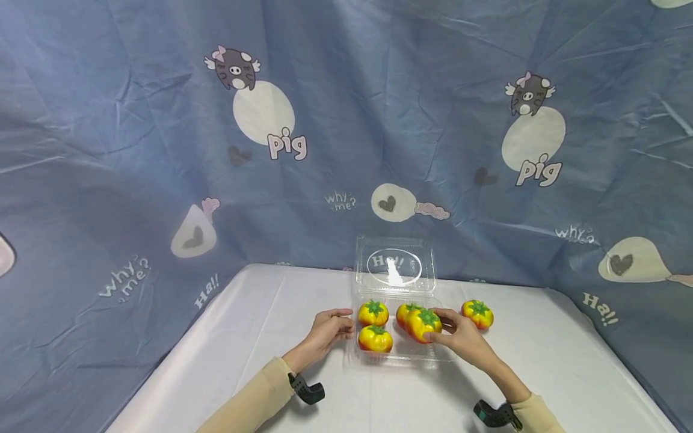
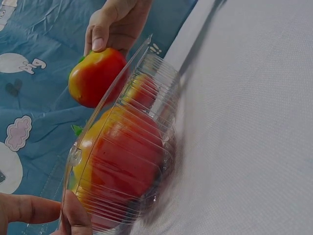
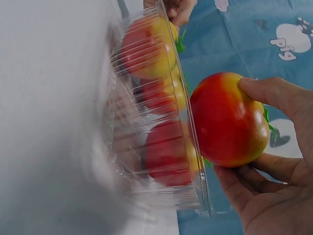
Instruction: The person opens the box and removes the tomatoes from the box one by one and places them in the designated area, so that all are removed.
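A clear plastic clamshell box (image 1: 414,356) lies with its lid (image 1: 425,248) raised at the back. Two red-and-yellow tomatoes with green tops, a rear one (image 1: 373,313) and a front one (image 1: 375,340), fill its left side. Another tomato (image 1: 402,313) sits at the back right, partly hidden. Over the front right part, my right hand (image 1: 470,341) holds a tomato (image 1: 421,326) between thumb and fingers; in the right wrist view that tomato (image 3: 230,120) is above the rim. My left hand (image 1: 323,338) pinches the box's left rim, as the left wrist view shows by its thumb and finger (image 2: 34,209).
One more tomato (image 1: 477,315) lies on the white-covered table (image 1: 303,294), to the right of the box and behind my right hand. A blue printed curtain (image 1: 325,108) hangs behind the table. Each wrist wears a black band (image 1: 307,390).
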Tool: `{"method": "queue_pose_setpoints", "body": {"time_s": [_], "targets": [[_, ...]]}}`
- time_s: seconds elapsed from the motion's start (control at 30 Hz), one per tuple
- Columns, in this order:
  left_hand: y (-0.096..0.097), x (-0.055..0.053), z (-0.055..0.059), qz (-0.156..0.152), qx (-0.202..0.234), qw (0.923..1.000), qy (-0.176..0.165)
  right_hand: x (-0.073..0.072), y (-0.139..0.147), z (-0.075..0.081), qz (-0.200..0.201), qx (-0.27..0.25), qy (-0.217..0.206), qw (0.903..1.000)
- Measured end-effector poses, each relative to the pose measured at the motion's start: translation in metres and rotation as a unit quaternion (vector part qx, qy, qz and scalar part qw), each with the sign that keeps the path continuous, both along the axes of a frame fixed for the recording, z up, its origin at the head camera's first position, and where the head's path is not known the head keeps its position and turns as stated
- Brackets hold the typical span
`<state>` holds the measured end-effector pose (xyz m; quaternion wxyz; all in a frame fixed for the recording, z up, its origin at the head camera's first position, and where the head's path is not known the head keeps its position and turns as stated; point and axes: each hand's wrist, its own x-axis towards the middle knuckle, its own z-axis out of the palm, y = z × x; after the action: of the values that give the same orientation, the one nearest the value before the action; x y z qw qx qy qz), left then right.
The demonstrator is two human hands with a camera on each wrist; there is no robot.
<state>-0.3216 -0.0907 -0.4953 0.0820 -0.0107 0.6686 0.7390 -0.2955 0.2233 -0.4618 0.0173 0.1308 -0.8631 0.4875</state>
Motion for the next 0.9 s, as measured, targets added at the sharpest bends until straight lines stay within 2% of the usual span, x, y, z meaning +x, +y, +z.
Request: {"method": "queue_pose_setpoints", "body": {"time_s": [0.23, 0.67, 0.9], "targets": [[-0.001, 0.000, 0.000, -0.001, 0.000, 1.0000, 0.005, 0.002, 0.003, 0.004, -0.010, 0.003, -0.003, 0.9999], [0.000, -0.001, 0.000, -0.006, -0.002, 0.9999, -0.008, 0.004, 0.012, 0.011, -0.017, 0.015, -0.002, 0.9997], [0.000, 0.000, 0.000, 0.002, -0.002, 1.0000, -0.001, 0.006, 0.018, 0.012, -0.024, 0.019, -0.007, 0.9995]]}}
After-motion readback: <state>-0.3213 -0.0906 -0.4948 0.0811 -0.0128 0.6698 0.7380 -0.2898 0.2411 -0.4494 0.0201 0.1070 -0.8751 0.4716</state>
